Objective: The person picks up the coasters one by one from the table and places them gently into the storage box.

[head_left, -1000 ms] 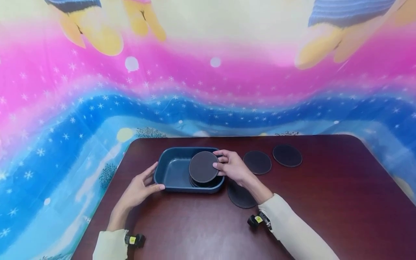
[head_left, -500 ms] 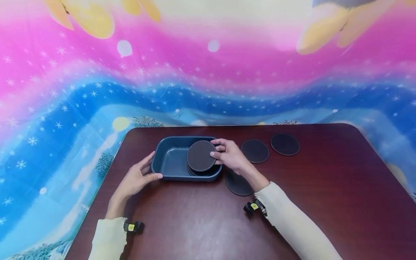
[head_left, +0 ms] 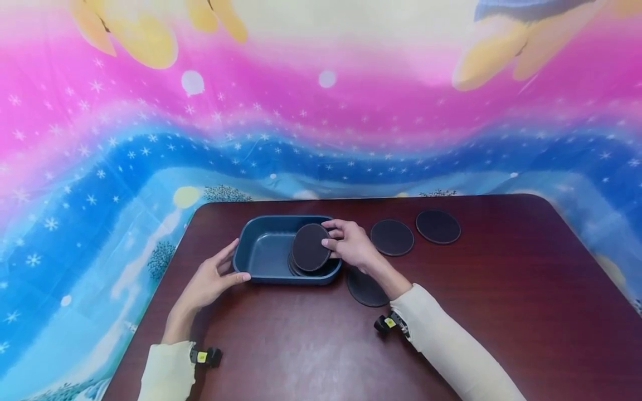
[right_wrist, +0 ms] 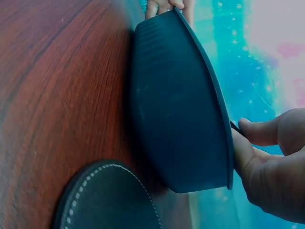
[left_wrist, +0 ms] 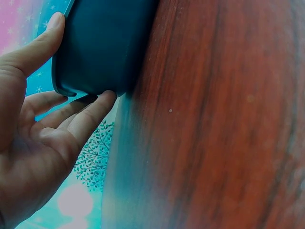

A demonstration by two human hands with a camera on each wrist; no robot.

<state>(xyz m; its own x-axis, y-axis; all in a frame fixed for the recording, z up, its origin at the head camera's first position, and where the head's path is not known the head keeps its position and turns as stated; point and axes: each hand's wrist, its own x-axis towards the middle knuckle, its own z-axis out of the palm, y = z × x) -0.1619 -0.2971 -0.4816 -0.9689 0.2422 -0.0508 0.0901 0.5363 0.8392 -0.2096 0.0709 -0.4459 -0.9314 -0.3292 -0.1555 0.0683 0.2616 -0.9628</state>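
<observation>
Only the head view shows inside the container [head_left: 266,253].

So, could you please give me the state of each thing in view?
Bin: upright on the table, uncovered.
Held coaster: pinched by the right hand over the bin's right end.
Coasters in bin: beneath the held one, count unclear.
Farthest coaster: flat on the table.
Middle coaster: flat on the table.
Nearest coaster: flat, partly hidden.
Left hand: touching the bin's left end.

No readable text, yellow stickers [head_left: 202,357] (illegible)
</observation>
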